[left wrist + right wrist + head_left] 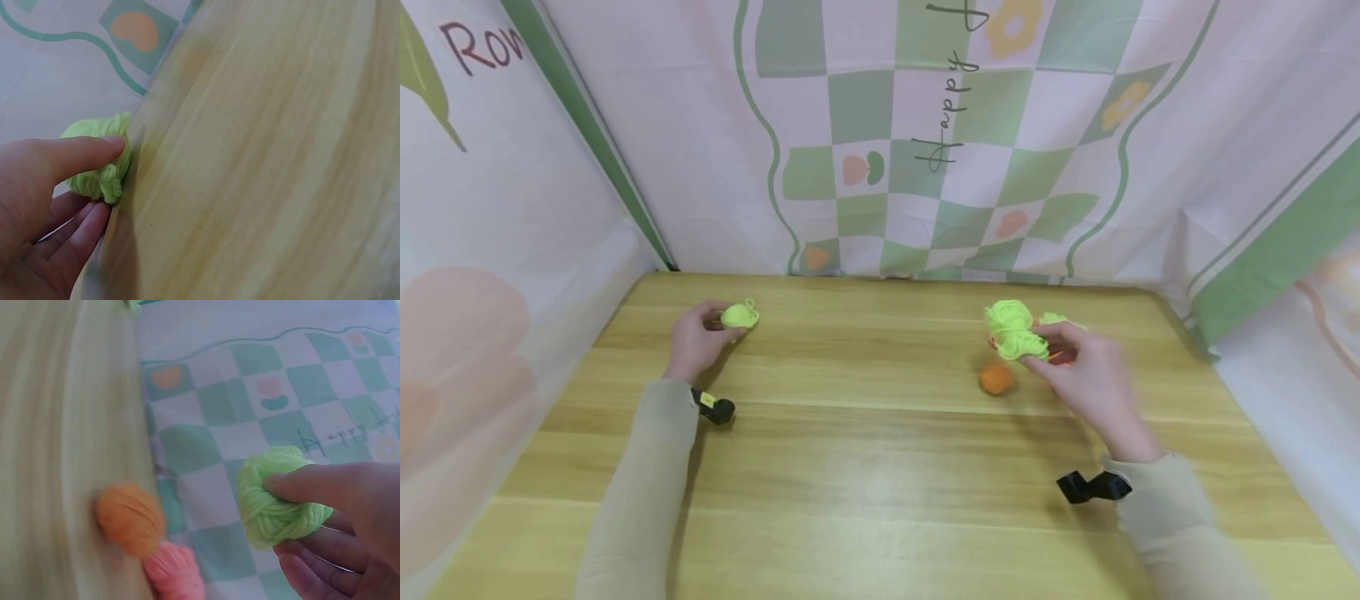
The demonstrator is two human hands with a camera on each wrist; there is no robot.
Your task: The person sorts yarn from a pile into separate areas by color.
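At the far left of the table, my left hand (697, 337) grips a small yellow-green ball of yarn (740, 316) with a loose loop on top. The left wrist view shows the thumb over this ball, low at the wood surface. On the right, my right hand (1088, 373) pinches another yellow-green ball of yarn (261, 519), raised above the table, thumb on one side and fingers beneath. An orange ball of yarn (997, 380) lies just below that hand. A pink ball of yarn (177, 572) touches or overlaps it in the right wrist view; the hand mostly hides it from the head camera.
More yellow-green yarn (1057, 318) shows behind the right fingers. The wooden table (865, 467) ends at a hanging checkered cloth (917, 200) at the back, with further cloth on both sides. Each wrist wears a black camera mount.
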